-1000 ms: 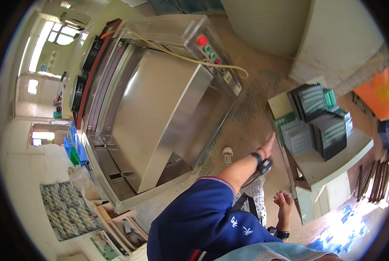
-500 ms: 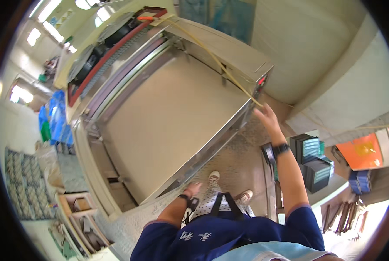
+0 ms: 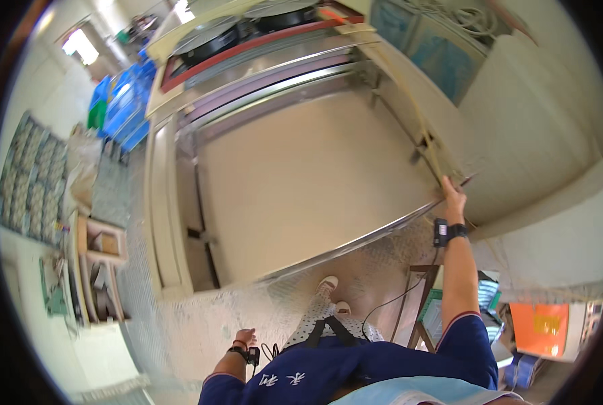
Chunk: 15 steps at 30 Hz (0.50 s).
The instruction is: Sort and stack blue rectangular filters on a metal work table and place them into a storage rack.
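In front of me is a large metal-framed machine with a wide, flat beige bed (image 3: 315, 182). A thin yellow hose (image 3: 419, 115) runs from an orange end piece (image 3: 334, 15) at the back along its right side. At the machine's front right corner my right hand (image 3: 454, 197) closes round the near end of the hose. Exactly where the hose leaves my fingers is hidden. Low beside my body hangs my left hand (image 3: 246, 337), fingers loosely bent, touching nothing. Dark bands with small boxes circle both wrists.
Two round black fans (image 3: 210, 48) sit behind a red frame (image 3: 261, 42) at the back. Blue plastic bags (image 3: 122, 104) and a wooden shelf unit (image 3: 102, 243) stand left. On the right are a pale curved wall (image 3: 551, 223), a leaning frame (image 3: 416, 297) and an orange panel (image 3: 541, 327).
My view has turned right, and I stand nearer the machine's right corner. My right hand's outstretched fingers have closed on the hose. My left hand has swung back beside my body.
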Tool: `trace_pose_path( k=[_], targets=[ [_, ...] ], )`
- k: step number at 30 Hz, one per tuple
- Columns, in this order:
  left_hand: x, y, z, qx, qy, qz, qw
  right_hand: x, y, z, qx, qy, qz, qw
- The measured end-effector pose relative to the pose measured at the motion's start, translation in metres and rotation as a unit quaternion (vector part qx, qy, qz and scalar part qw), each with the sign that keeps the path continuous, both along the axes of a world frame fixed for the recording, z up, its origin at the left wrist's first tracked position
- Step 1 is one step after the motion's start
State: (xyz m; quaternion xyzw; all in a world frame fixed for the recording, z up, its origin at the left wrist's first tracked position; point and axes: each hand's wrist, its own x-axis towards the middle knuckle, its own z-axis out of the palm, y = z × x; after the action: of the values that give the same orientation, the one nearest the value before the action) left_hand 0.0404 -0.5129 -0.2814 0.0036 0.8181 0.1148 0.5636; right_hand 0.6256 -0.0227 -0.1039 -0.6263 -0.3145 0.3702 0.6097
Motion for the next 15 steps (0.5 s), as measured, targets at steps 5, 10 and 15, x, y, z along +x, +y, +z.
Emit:
trace_pose_path(
  k=[5, 10, 15],
  targets=[
    [-0.007, -0.069, 0.013, 0.027, -0.080, 0.050, 0.995, 0.026, -0.012, 0.010, -0.016, -0.028, 0.113, 0.993],
    [-0.020, -0.106, 0.050, 0.048, -0.060, 0.072, 0.994, 0.010, -0.047, 0.011, 0.048, -0.081, -0.016, 0.995],
    [-0.050, -0.159, 0.044, 0.066, 0.023, 0.121, 0.990, -0.044, -0.160, -0.070, -0.009, -0.095, -0.006, 0.995]
  ],
)
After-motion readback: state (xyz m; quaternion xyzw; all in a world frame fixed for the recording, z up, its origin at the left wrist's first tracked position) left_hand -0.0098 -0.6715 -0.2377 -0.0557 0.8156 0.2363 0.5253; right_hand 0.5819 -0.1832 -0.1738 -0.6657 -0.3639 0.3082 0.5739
